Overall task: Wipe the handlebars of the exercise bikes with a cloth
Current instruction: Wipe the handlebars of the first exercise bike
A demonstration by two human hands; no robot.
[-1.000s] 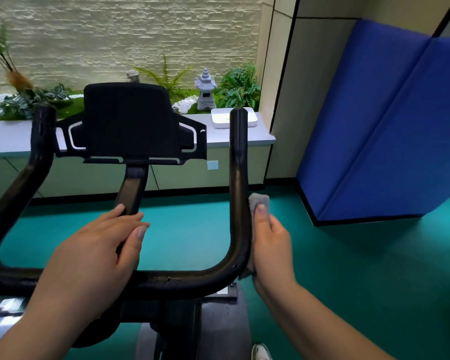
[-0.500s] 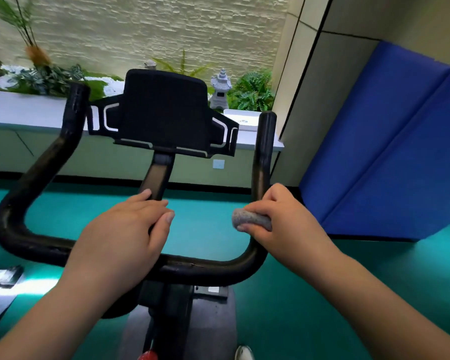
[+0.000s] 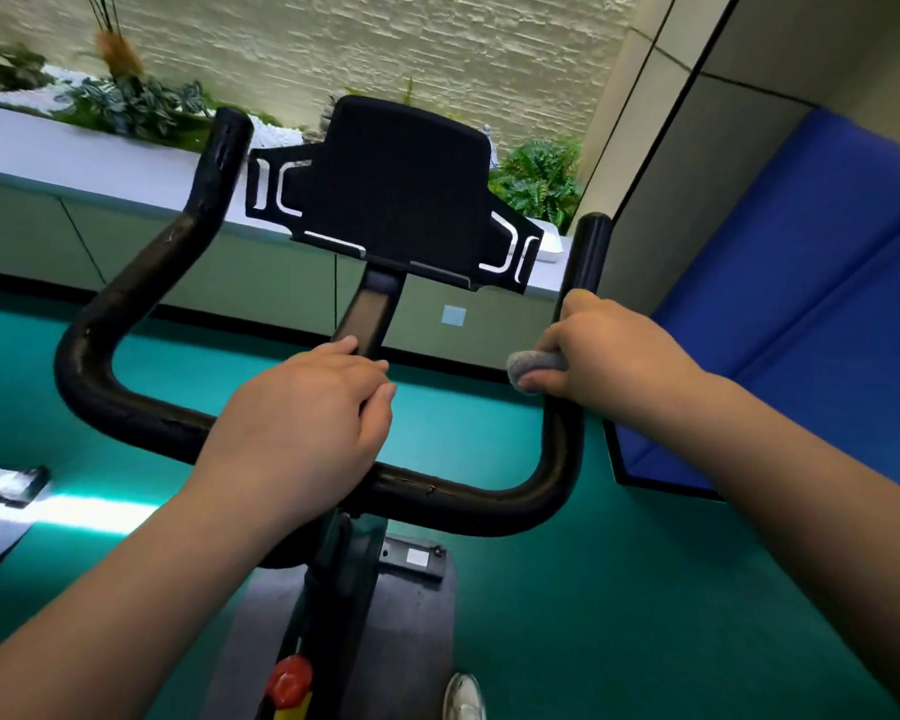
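Since a moment ago, my right hand (image 3: pixel 606 358) has climbed the handlebar's (image 3: pixel 141 283) right upright, fingers wrapping the grey cloth (image 3: pixel 533 367) around it. Left hand (image 3: pixel 302 428) grips the crossbar near the stem. No readable labels.

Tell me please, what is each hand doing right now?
Left hand: fingers curled over the handlebar, holding it.
Right hand: gripping the cloth around the handlebar's right upright.
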